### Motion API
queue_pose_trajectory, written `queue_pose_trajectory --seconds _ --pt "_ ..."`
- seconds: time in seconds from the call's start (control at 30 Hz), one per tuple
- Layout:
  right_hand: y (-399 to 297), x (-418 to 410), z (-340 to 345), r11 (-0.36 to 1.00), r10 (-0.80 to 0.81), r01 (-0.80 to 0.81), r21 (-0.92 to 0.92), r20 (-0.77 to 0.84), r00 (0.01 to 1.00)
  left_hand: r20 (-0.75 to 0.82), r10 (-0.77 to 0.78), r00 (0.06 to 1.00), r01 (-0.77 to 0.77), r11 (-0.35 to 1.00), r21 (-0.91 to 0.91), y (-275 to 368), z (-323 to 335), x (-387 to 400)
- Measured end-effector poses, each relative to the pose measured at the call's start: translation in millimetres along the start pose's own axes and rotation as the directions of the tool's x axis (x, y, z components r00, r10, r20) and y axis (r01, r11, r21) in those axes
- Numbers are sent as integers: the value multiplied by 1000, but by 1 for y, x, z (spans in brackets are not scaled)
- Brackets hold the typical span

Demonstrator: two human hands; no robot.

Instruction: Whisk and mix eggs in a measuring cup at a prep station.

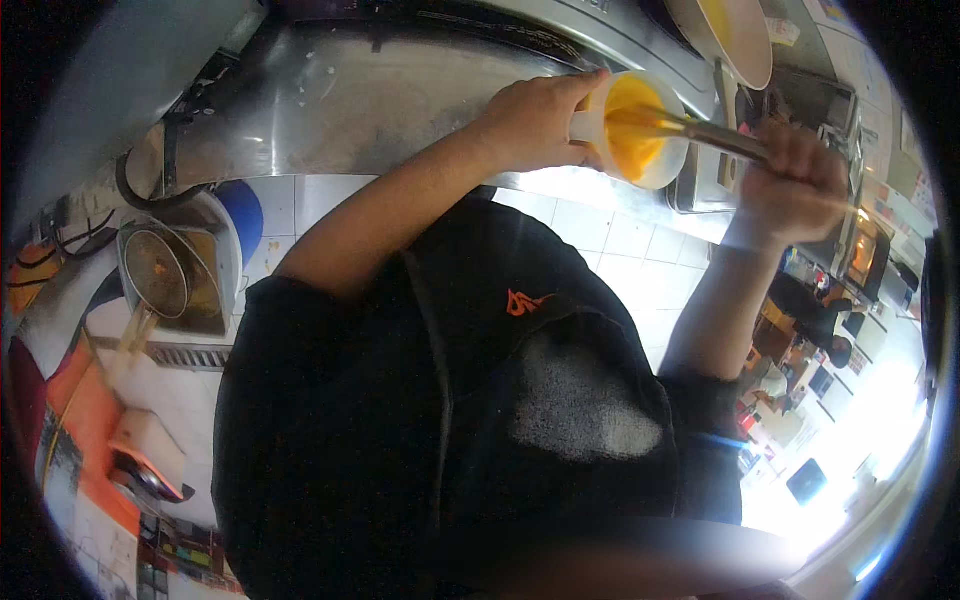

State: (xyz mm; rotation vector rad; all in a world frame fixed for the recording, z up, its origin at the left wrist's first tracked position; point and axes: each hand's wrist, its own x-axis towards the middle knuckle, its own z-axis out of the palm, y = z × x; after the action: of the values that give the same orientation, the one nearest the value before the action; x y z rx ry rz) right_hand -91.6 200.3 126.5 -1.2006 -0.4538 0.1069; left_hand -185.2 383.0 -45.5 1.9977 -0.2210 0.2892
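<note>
My left hand (pixel 534 124) grips a translucent white plastic jug (pixel 663 166) around its handle side, above the edge of the steel counter. Bright yellow-orange liquid (pixel 637 146), which looks like beaten egg, coats the jug's inside; its mouth is tilted towards my right hand. My right hand (pixel 796 180) is closed around the metal handle of a utensil (pixel 724 140), apparently a whisk. Its far end is inside the jug, in the liquid, and blurred by motion. The right fist is blurred too.
A stainless steel counter (pixel 360 97) runs along the front. Beyond my right hand hangs or stands a pale pan (pixel 739 45). At left, a strainer (pixel 157 274) rests over a container (pixel 214 300) near a blue bin (pixel 240 217). Another person (pixel 814 315) is farther off at right.
</note>
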Motion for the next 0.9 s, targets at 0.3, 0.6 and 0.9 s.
queue_pose_trajectory --seconds 0.3,0.6,0.9 --pt "5 4 -14 1000 -18 19 3 -95 995 -18 -43 999 43 999 24 0 2 -4" --pt "2 -1 -30 989 -44 57 136 -95 994 -9 -32 999 32 999 6 0 2 0" --pt "1 2 -3 995 -66 59 -76 -91 994 -49 -17 999 17 1000 -6 -6 6 -3"
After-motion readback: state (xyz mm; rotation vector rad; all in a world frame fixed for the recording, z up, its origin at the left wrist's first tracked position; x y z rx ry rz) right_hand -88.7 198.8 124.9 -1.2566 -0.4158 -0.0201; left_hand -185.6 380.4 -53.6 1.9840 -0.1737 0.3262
